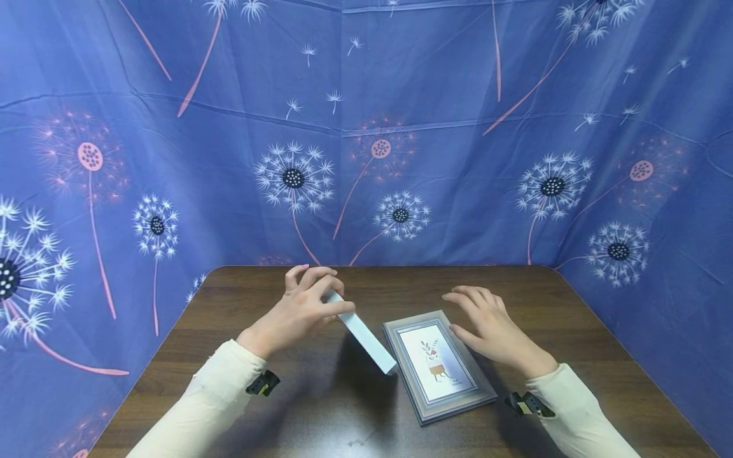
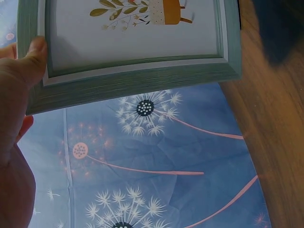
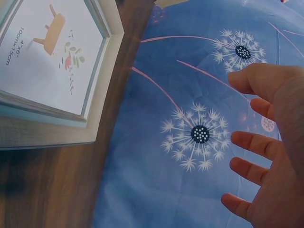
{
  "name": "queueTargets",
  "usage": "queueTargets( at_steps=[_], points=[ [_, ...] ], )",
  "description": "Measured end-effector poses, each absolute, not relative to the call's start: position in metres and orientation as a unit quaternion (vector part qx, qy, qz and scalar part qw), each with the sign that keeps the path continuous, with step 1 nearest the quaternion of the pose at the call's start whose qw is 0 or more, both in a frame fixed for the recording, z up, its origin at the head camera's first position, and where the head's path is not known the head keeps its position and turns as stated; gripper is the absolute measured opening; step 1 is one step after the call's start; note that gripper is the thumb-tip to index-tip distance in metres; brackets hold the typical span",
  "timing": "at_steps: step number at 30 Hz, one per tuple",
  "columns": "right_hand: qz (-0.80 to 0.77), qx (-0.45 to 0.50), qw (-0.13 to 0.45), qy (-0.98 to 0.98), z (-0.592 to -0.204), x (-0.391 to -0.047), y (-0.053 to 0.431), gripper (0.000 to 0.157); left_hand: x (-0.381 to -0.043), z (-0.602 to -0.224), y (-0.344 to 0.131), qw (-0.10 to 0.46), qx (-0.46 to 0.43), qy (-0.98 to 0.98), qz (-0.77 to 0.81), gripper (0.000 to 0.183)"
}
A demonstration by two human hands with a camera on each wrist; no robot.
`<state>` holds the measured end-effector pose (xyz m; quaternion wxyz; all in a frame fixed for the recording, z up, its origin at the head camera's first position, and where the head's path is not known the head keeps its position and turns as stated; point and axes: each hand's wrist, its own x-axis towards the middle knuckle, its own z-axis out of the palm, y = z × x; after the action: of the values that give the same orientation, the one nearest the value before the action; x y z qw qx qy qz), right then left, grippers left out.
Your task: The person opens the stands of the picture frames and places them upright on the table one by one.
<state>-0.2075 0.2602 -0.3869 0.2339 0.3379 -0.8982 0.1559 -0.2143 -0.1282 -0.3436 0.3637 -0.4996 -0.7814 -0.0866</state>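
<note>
My left hand (image 1: 300, 312) grips a pale green picture frame (image 1: 366, 340) by one end. That frame is tilted up on edge, so the head view shows mainly its narrow side. In the left wrist view my thumb (image 2: 35, 59) presses the front border of the green frame (image 2: 142, 81), and a potted-plant print shows inside. A second, greyish-beige picture frame (image 1: 438, 359) lies face up on the table to the right. Beside its upper right edge hovers my right hand (image 1: 492, 327), holding nothing. The right wrist view shows its fingers spread apart from the beige frame (image 3: 107, 85).
Both frames are over a brown wooden table (image 1: 240, 407). A blue curtain (image 1: 458, 178) with dandelion prints hangs behind the table and along both sides. Dark bands (image 1: 263, 383) sit on both wrists below the cream sleeves (image 1: 200, 401).
</note>
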Motion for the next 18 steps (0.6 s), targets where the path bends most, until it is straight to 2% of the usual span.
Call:
queueTargets(
  at_steps=[18],
  points=[
    [0.149,0.359,0.232,-0.892,-0.3899,-0.2096,0.2506,0.050,-0.2126,-0.3378,-0.1270,0.407,-0.528,-0.742,-0.066,0.048]
  ],
)
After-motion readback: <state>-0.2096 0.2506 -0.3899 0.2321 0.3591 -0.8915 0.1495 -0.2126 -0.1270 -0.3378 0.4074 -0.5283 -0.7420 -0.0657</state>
